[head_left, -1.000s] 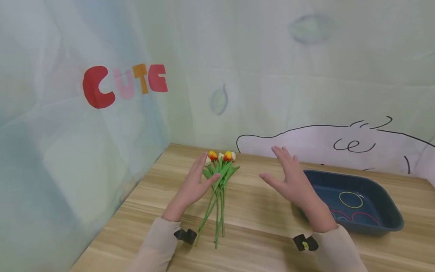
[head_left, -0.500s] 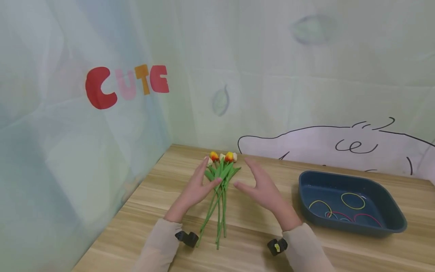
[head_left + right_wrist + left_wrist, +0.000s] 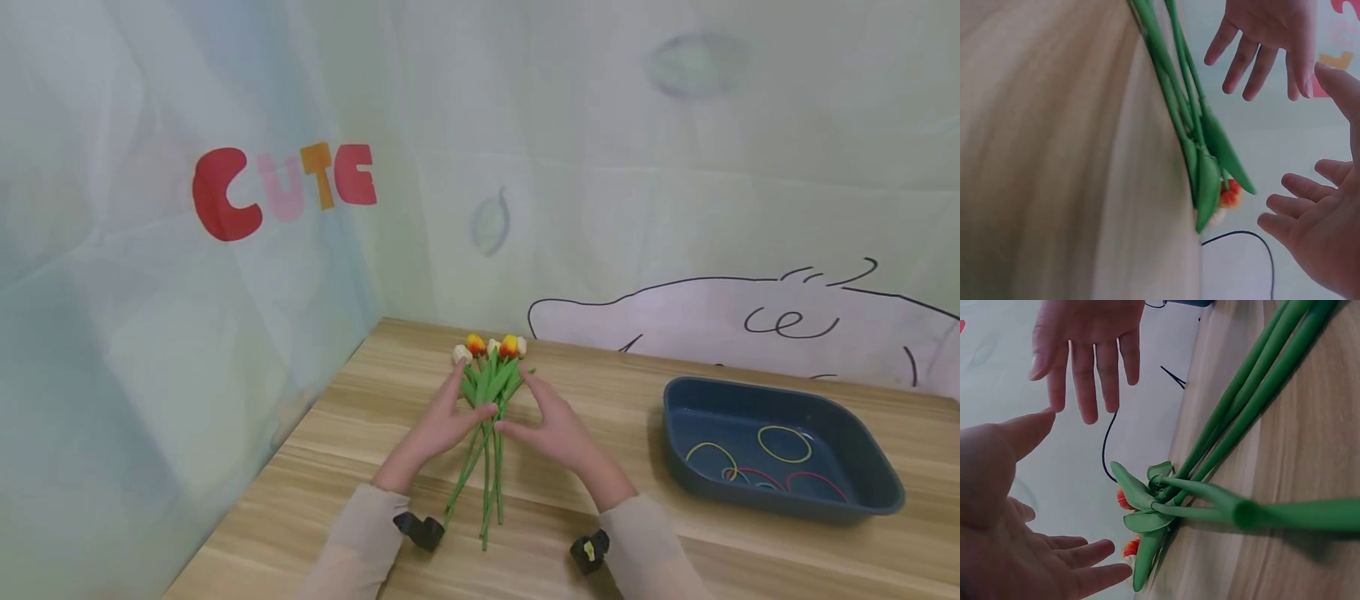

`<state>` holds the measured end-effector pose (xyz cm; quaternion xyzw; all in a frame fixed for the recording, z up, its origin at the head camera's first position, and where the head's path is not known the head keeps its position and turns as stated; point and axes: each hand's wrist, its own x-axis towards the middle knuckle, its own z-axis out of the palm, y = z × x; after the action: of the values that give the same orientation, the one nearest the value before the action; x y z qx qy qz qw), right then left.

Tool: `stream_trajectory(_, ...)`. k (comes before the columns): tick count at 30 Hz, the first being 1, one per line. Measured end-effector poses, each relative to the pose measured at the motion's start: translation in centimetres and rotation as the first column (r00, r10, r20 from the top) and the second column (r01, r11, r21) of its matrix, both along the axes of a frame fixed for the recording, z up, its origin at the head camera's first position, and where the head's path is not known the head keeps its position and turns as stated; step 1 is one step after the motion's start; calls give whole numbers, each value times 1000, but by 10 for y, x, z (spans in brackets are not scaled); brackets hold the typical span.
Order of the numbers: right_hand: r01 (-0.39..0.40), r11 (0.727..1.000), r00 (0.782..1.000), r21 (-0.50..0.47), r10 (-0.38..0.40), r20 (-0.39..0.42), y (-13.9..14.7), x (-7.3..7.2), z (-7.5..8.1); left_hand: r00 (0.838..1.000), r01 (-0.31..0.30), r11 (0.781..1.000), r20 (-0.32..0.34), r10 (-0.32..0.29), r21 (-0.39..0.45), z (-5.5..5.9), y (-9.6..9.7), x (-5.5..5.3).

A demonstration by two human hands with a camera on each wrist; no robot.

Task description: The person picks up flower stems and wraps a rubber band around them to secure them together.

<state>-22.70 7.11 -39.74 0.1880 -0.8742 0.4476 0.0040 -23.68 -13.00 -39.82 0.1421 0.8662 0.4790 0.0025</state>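
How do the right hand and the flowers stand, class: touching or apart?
Apart. The left wrist view shows it: the right hand has every fingertip clear of the flowers, with pale backdrop visible between them.

You're getting even, diffuse light in head; both wrist views are running dimmer. Tabletop (image 3: 1041,156) is blurring in right wrist; near stem (image 3: 1310,515) is casting soft shadow in left.

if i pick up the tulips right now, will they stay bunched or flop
The tulips may splay apart: their stems cross and fan out, with no tie visible. They'll probably stay fairly stiff rather than flop, since the stems lie nearly straight.
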Motion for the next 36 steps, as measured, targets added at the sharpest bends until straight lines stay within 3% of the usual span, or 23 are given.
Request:
stream_trajectory(10, -44, 997, 991, -69, 53, 124, -6, -5, -17, 997, 9, 999, 76, -13, 52, -11, 0, -2)
stream_trajectory(19, -10, 987, 965, -157, 51, 257, -11, -8, -24, 989, -14, 996, 146, 1, 93, -14, 2, 0)
stream_trajectory(28, -9, 976, 955, -219, 73, 287, -17, -9, -29, 981, -39, 993, 193, 17, 114, -19, 4, -2)
stream_trajectory(36, 1, 982, 951, -189, 58, 304, -18, -12, -34, 983, -38, 994, 183, 19, 101, -23, 6, -4)
